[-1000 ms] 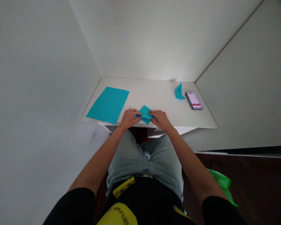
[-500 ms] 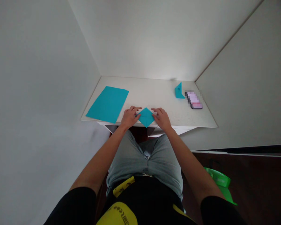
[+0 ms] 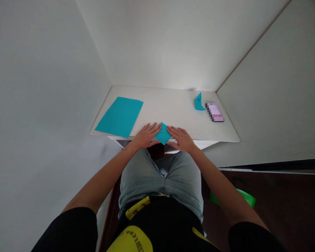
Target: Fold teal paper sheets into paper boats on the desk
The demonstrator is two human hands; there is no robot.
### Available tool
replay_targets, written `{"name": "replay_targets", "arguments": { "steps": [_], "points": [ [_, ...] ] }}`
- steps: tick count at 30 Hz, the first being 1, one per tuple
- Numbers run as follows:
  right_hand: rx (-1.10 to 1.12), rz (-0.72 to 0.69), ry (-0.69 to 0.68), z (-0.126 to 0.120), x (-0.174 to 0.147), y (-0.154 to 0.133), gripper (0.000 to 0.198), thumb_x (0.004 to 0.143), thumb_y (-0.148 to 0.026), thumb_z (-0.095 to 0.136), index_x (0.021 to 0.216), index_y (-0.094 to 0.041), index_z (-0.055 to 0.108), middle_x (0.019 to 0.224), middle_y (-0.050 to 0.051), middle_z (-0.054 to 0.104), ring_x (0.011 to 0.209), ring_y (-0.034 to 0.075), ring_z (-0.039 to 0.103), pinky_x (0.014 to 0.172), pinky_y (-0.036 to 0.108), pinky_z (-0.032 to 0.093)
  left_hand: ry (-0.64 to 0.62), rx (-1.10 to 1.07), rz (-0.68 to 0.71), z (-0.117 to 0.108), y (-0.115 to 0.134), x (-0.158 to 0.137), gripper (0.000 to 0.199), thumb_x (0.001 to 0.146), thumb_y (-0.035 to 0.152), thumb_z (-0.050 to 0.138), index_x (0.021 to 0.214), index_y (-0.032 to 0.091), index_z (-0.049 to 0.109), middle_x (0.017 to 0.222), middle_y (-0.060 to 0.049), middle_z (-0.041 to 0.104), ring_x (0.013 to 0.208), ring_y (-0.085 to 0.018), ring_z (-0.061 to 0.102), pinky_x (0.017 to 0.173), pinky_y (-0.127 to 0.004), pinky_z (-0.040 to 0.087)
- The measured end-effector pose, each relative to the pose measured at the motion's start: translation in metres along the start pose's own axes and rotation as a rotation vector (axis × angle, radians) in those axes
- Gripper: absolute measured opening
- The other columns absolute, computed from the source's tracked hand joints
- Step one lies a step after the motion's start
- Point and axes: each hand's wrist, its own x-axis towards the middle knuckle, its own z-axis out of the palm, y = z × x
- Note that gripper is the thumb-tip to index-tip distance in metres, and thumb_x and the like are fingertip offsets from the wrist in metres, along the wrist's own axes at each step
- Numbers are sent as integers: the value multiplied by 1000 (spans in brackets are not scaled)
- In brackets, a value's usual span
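A folded blue paper diamond (image 3: 163,134) lies at the front edge of the white table, its near corner sticking out past the edge. On its left side rests my left hand (image 3: 146,135), fingers stretched out and lying flat over the paper's edge. My right hand (image 3: 182,138) lies the same way on the right side, fingertips on the paper and thumb below. Both palms face down, and neither hand grasps the paper. A faint crease runs across the middle of the diamond.
A flat blue sheet (image 3: 120,117) lies on the left of the white table (image 3: 170,101). A folded blue paper boat (image 3: 198,103) stands at the back right beside a phone (image 3: 215,112). Walls close in the back and sides. A green object (image 3: 246,198) sits on the floor at right.
Both hands have gone from fingers curled at the diamond's side corners to lying flat across its sides. The diamond has shifted slightly toward me.
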Motion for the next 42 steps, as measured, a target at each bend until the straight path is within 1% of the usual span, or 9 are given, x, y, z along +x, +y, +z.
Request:
{"name": "replay_targets", "arguments": {
  "steps": [6,11,16,22,29,32,35,38,42],
  "points": [
    [34,47,37,4,-12,1,55,107,-37,62,161,-30,55,165,5,55,152,29,54,121,51,40,13,36,-11,9,0,-11,67,105,42,59,169,27,43,174,-11,43,163,-32,37,135,-53,21],
    [156,134,131,3,-7,0,33,105,-27,61,135,-32,76,138,4,77,138,29,65,112,51,45,-4,-20,-3,3,2,-14,53,105,38,61,157,28,59,163,-10,58,157,-31,47,133,-57,26],
    [377,282,264,-11,15,8,27,105,-45,64,110,-26,82,107,7,84,104,28,76,101,46,51,174,-366,-237,-10,-2,13,36,107,46,57,120,21,80,117,-10,83,110,-26,76,100,-40,58],
    [734,407,369,-10,38,25,34,96,-54,69,108,-24,78,97,3,80,88,22,71,87,37,57,294,-785,-425,-6,-15,44,40,95,48,70,116,16,77,103,-7,81,84,-18,72,78,-30,57],
    [815,473,318,10,29,41,34,95,-49,61,106,-23,80,83,2,75,78,21,68,80,37,57,263,-787,-449,3,-20,40,30,89,23,58,107,18,81,91,-4,78,82,-17,71,81,-30,56],
    [786,472,338,10,30,42,33,97,-46,58,106,-24,80,80,2,73,84,22,70,88,40,57,246,-795,-425,2,-19,39,27,90,24,59,102,18,82,99,-5,81,90,-19,72,89,-32,57],
    [821,455,363,12,37,37,34,95,-52,67,110,-24,78,98,5,74,84,20,69,85,39,58,286,-758,-460,6,-17,42,20,88,33,74,100,18,80,100,-5,80,85,-18,70,85,-32,57],
    [783,454,466,16,47,28,40,89,-60,77,108,-25,75,120,8,66,79,16,66,77,35,59,422,-737,-553,13,-16,47,30,85,30,81,112,18,75,98,-3,75,76,-14,66,76,-28,55],
    [763,513,471,21,57,13,41,92,-64,72,97,-24,70,98,4,68,72,16,60,69,33,55,522,-697,-513,20,-10,53,50,87,18,75,136,21,68,104,-3,68,83,-13,67,78,-27,55]
  ]
}}
